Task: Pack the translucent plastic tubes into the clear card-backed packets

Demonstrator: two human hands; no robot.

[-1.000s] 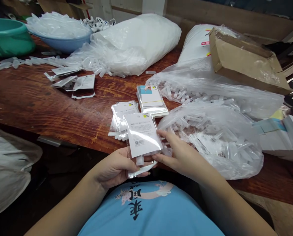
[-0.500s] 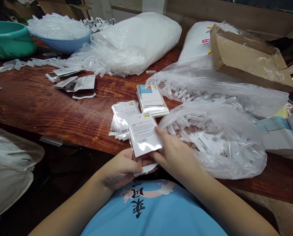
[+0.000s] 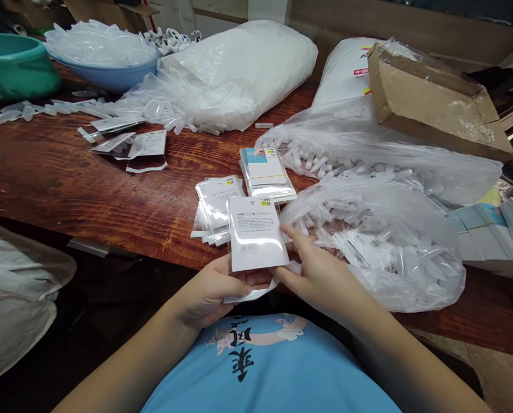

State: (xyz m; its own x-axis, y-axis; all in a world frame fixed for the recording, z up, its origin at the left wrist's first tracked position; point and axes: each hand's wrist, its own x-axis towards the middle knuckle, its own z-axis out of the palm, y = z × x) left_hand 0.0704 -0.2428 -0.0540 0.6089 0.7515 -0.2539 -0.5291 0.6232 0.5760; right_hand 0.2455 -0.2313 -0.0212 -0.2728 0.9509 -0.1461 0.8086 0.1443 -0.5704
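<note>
Left hand (image 3: pixel 213 289): fingers clamped on packet's lower edge | packet (image 3: pixel 259 235): between both hands' fingers, over surface (image 3: pixel 123 212) edge | right hand (image 3: pixel 314 275): fingers clamped on packet's right side

Clear rectangular plastic pouch (image 3: pixel 260 255) held before me, white printed card (image 3: pixel 256 226) inside, text side up, glare across it, yellow-marked corner away from me, loose white-edged flap (image 3: pixel 251 296) nearest my body
</note>
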